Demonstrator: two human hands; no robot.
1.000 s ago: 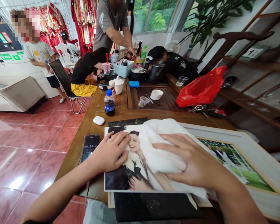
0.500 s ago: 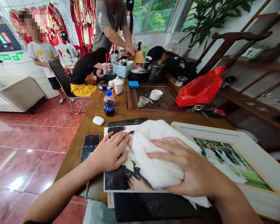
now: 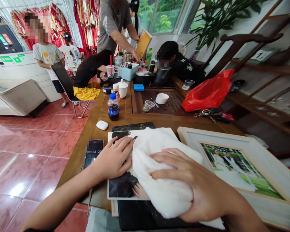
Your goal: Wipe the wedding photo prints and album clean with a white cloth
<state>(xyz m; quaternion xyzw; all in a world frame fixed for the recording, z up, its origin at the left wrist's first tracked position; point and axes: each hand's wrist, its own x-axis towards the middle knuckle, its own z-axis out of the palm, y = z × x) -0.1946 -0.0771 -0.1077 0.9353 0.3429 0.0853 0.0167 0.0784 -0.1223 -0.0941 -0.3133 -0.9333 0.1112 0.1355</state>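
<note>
My left hand (image 3: 117,156) lies flat with fingers stretched out on the left part of a photo print (image 3: 119,187). Under my right hand (image 3: 183,180) is a bunched white cloth (image 3: 148,167), gripped between fingers and thumb and resting on the print. The cloth hides much of the picture. Below the print, a black board (image 3: 135,216) sticks out toward me, and a dark strip shows behind its far edge. To the right, a framed wedding photo (image 3: 234,170) with a wide pale border lies tilted, partly behind my right forearm.
Left of the print are a phone (image 3: 93,151) and a white earbud case (image 3: 102,125). Behind stand a cola bottle (image 3: 113,108), a white bowl (image 3: 162,98) and a red plastic bag (image 3: 207,93). Several people are around the table's far end, one holding a yellow folder (image 3: 143,43).
My right hand has moved the white cloth toward me and slightly left, covering more of the print's near edge. My left hand stays put. The standing person has raised the yellow folder.
</note>
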